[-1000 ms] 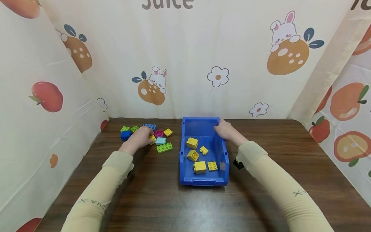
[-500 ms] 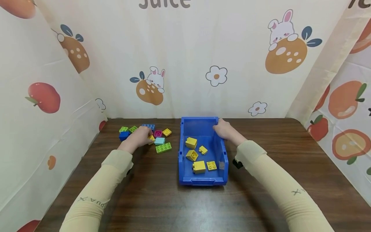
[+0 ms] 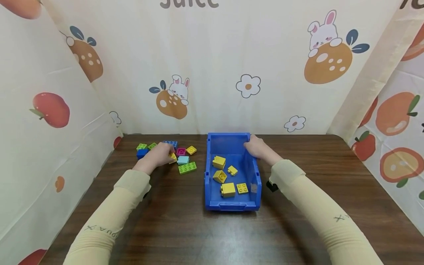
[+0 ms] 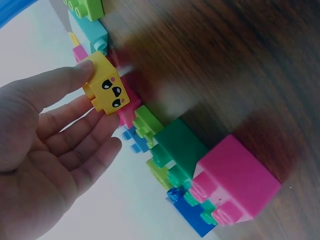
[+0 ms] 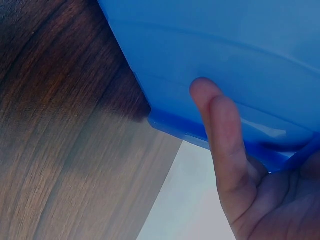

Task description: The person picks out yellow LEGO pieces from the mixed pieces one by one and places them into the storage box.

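Observation:
In the left wrist view, my left hand (image 4: 60, 135) pinches a yellow toy building brick (image 4: 104, 80) between thumb and fingertips. The brick has a printed smiling face on its side and its studs point toward the palm. My right hand (image 3: 260, 148) grips the right wall of a blue plastic bin (image 3: 232, 207) near its far corner. In the right wrist view, fingers (image 5: 227, 135) lie along the bin's outer side. Inside the bin sit several yellow bricks, among them a sloped one (image 3: 220, 176) and a flat four-stud one (image 3: 242, 188).
Other bricks lie around the left hand: a lime-green one (image 3: 187, 168), a light-blue one (image 3: 183, 160), a magenta one (image 3: 180, 151), a small yellow one (image 3: 191, 150) and a dark-blue one (image 3: 142, 153). A larger pink brick (image 4: 242, 175) stands beside a dark-green one (image 4: 180, 145). A printed curtain hangs behind the table.
My left hand has shifted very slightly left, with the yellow brick at its fingertips. The right hand and the bin have stayed put.

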A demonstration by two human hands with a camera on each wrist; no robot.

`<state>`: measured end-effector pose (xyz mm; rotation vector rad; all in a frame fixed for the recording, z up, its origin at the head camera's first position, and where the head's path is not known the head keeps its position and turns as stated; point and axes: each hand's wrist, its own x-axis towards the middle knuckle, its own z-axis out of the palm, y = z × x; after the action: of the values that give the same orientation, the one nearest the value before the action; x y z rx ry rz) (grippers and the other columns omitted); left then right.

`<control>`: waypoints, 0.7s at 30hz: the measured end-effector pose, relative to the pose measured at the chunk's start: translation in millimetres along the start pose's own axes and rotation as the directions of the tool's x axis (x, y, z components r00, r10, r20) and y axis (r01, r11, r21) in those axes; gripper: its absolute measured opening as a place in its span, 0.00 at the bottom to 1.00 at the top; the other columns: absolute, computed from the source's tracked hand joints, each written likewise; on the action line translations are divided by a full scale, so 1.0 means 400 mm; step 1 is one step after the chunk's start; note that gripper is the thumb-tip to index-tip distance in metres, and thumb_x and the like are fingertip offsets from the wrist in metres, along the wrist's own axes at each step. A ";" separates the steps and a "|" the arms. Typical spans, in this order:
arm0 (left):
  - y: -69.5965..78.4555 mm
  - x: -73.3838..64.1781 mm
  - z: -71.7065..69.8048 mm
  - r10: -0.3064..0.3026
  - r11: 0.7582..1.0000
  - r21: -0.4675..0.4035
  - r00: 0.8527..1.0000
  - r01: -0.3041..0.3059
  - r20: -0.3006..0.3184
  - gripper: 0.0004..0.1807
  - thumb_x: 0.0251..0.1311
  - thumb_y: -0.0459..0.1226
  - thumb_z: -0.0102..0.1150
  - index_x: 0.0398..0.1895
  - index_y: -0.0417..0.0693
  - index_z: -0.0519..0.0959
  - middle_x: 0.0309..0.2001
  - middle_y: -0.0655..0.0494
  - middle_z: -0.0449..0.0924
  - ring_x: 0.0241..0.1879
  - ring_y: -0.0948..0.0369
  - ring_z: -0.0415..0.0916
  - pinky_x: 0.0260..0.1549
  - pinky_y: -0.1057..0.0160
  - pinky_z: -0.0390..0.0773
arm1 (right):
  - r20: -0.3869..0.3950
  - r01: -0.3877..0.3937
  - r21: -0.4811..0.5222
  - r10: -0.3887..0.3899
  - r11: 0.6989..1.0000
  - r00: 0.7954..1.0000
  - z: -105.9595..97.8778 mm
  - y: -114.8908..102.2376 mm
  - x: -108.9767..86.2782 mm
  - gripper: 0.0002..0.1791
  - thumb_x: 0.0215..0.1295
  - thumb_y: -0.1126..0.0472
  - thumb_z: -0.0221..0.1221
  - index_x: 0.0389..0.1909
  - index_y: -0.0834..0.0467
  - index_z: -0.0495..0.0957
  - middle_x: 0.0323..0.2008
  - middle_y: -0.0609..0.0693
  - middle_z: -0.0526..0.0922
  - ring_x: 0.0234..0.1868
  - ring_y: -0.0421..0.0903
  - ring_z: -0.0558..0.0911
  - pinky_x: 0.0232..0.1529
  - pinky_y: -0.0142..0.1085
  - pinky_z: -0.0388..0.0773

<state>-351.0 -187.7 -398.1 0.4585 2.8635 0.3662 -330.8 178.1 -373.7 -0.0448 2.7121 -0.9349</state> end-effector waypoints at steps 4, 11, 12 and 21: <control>0.013 -0.008 -0.009 0.010 0.999 0.030 1.000 -0.010 -0.004 0.16 0.56 0.38 0.65 0.44 0.38 0.80 0.39 0.45 0.81 0.34 0.54 0.73 0.43 0.54 0.79 | 0.003 -0.002 0.004 0.002 1.000 1.000 -0.002 -0.001 -0.001 0.28 0.72 0.57 0.37 0.65 0.72 0.50 0.32 0.60 0.69 0.19 0.47 0.76 0.28 0.44 0.81; 0.061 -0.034 -0.035 0.040 0.996 0.087 0.998 -0.036 -0.044 0.16 0.56 0.39 0.65 0.43 0.36 0.81 0.38 0.45 0.81 0.34 0.55 0.75 0.43 0.54 0.80 | -0.012 0.036 -0.017 -0.036 0.999 0.999 -0.001 0.001 -0.001 0.28 0.72 0.58 0.37 0.66 0.72 0.50 0.38 0.66 0.74 0.18 0.47 0.79 0.27 0.46 0.82; 0.068 -0.038 -0.037 0.042 0.995 0.087 0.998 -0.037 -0.050 0.16 0.55 0.39 0.65 0.43 0.36 0.80 0.38 0.45 0.81 0.35 0.55 0.76 0.43 0.54 0.80 | -0.013 0.034 -0.015 -0.034 0.999 0.999 0.000 0.002 0.000 0.28 0.72 0.58 0.37 0.66 0.71 0.49 0.39 0.66 0.74 0.18 0.47 0.79 0.28 0.46 0.82; 0.125 -0.066 -0.053 0.095 0.992 0.089 0.991 -0.087 -0.093 0.19 0.56 0.40 0.65 0.47 0.37 0.78 0.42 0.44 0.80 0.40 0.53 0.76 0.45 0.53 0.79 | -0.016 0.026 -0.017 -0.026 1.000 1.000 0.002 0.002 0.000 0.30 0.72 0.58 0.37 0.67 0.72 0.47 0.47 0.70 0.73 0.19 0.48 0.79 0.21 0.41 0.80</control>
<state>-317.8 -154.7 -359.6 0.6048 2.9686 0.2902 -330.6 178.3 -374.9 -0.0767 2.7405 -0.9239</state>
